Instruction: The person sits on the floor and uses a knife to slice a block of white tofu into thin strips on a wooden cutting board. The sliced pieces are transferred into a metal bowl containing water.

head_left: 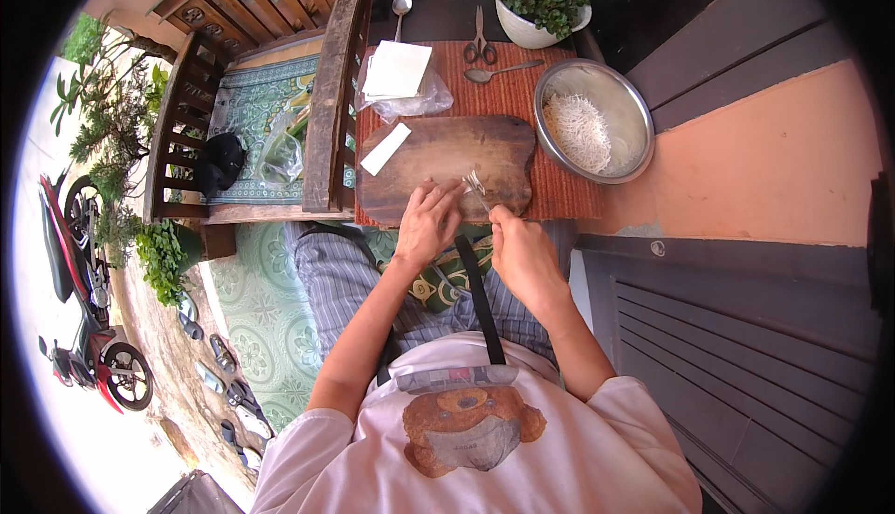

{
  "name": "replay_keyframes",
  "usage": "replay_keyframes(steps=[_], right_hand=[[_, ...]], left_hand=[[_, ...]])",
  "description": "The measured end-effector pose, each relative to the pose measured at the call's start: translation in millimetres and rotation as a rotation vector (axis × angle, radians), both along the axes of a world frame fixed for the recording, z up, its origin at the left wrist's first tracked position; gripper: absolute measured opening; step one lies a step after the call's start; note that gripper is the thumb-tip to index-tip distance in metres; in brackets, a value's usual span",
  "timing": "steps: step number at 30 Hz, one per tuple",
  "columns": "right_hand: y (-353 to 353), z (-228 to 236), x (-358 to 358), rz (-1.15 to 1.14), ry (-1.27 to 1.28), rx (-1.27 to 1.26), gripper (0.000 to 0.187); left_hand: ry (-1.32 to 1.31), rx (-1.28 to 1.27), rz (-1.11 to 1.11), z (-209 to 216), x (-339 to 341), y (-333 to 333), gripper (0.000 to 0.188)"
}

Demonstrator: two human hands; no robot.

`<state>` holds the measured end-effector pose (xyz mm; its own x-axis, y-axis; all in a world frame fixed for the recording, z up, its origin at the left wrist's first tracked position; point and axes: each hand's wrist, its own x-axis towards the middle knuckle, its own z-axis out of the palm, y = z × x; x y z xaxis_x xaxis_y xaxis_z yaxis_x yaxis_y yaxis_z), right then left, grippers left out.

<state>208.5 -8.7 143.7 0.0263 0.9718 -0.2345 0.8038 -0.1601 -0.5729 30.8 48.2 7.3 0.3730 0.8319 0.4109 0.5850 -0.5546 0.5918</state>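
On a worn wooden cutting board (pixel 447 146), my left hand (pixel 431 220) lies with its fingers extended and slightly apart, fingertips down on the wood. Small thin white shreds (pixel 475 181) lie just right of those fingertips. My right hand (pixel 522 258) is closed round a slim knife (pixel 484 203), its narrow blade pointing up to the shreds. Whether a white piece lies under my left fingers is hidden. A flat white strip (pixel 385 149) rests at the board's left side. Beyond it, a stack of white sheets (pixel 397 68) sits on clear plastic (pixel 433 99).
At the right stands a metal bowl (pixel 637 162) with a heap of white shreds (pixel 578 132). Scissors (pixel 480 41), a spoon (pixel 503 70) and another spoon (pixel 402 11) lie behind the board. A potted plant (pixel 541 1) stands at the back; a wooden bench (pixel 326 95) adjoins on the left.
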Motion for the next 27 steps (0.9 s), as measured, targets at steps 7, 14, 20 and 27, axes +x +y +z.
replay_keyframes(steps=[7,14,20,27], right_hand=[[-9.2,-1.2,1.4,-0.010,0.019,0.001,0.016],[-22.4,4.3,1.4,-0.046,0.049,-0.029,0.016],[-33.8,-8.9,7.3,-0.070,0.070,0.006,0.017],[-35.5,-37.4,12.3,-0.096,0.141,0.168,0.020]], left_hand=[[0.010,0.003,0.011,-0.2,0.7,-0.9,0.048],[0.015,0.046,0.013,2.6,2.3,-0.7,0.047],[0.006,0.055,0.002,-0.2,-0.1,-0.4,0.046],[0.004,0.049,-0.021,0.5,-2.0,0.0,0.045]])
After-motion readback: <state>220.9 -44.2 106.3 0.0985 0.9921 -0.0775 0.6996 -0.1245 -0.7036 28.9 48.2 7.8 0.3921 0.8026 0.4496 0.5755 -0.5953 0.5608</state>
